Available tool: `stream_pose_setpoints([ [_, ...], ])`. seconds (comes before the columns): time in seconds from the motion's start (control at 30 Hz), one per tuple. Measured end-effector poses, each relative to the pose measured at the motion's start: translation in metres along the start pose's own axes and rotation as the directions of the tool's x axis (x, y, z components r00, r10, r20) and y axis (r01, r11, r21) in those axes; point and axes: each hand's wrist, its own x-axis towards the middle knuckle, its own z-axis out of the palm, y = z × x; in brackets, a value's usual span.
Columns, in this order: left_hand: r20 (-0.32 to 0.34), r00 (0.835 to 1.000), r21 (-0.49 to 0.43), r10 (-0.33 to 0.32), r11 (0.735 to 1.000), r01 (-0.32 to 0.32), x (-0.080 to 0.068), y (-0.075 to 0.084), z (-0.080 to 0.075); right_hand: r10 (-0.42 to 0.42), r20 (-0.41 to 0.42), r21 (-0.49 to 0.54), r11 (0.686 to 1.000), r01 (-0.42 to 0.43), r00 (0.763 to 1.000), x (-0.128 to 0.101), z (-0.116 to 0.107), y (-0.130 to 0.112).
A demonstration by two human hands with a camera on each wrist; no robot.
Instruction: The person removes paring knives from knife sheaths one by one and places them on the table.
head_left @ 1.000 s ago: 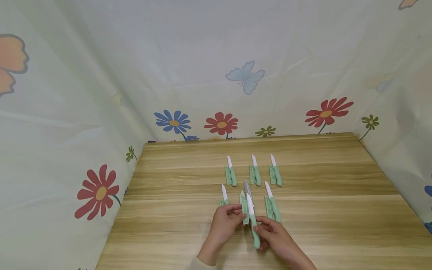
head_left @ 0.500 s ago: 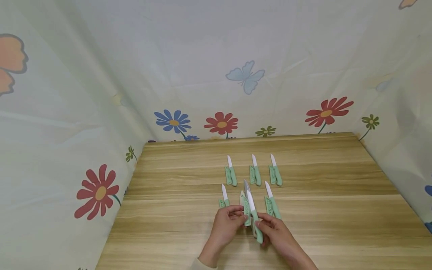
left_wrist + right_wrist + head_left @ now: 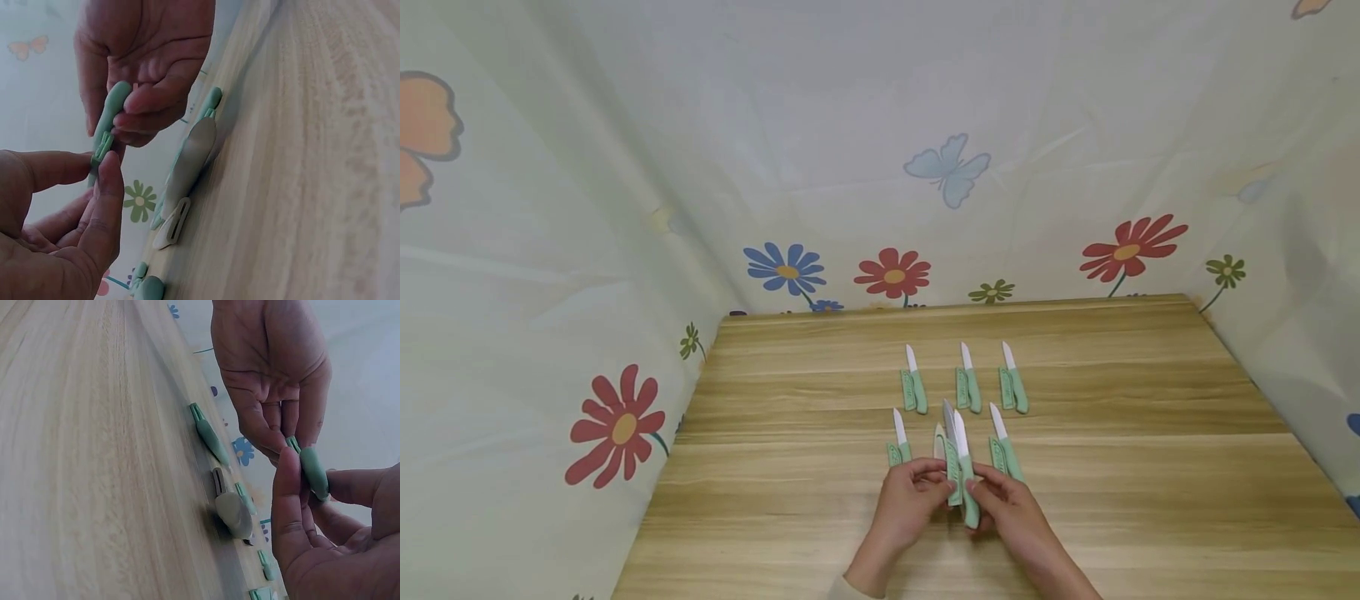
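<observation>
My left hand (image 3: 910, 504) pinches a green knife sheath (image 3: 953, 477) between thumb and fingers. With my right hand (image 3: 1018, 521) I grip the green handle of a paring knife (image 3: 971, 496); its pale blade points away from me. Sheath and knife lie side by side, close together, raised above the table in both wrist views. Beneath them on the table is a cream-handled knife (image 3: 192, 156) with a silver blade (image 3: 950, 417). Its cream sheath (image 3: 174, 225) sits to its left. In the head view my hands hide most of that knife.
Several green knives, each beside its sheath, lie on the wooden table (image 3: 790, 467): a back row including this knife (image 3: 972, 387), a left knife (image 3: 901, 433) and a right knife (image 3: 1006, 446). A floral curtain (image 3: 820, 167) encloses the table's back and sides.
The held knife has moved slightly away from me, and the sheath slightly right, now closely alongside it. Both hands have come a little nearer together. The knives on the table have stayed put.
</observation>
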Motion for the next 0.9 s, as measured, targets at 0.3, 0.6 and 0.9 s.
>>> stream_pose_setpoints([
  [0.3,0.020,1.000,-0.020,-0.007,1.000,0.008,-0.002,-0.003,0.006,0.022,-0.093,0.022,1.000,-0.020,0.995,0.001,0.000,0.001],
  [0.6,0.032,0.999,0.003,-0.012,1.000,0.012,-0.003,-0.003,0.009,0.027,-0.137,0.047,0.999,-0.021,0.990,0.002,-0.001,0.001],
  [0.9,0.036,0.999,0.006,-0.001,1.000,0.000,-0.001,-0.003,0.017,0.032,-0.162,0.016,0.999,-0.030,0.986,0.000,-0.007,-0.001],
])
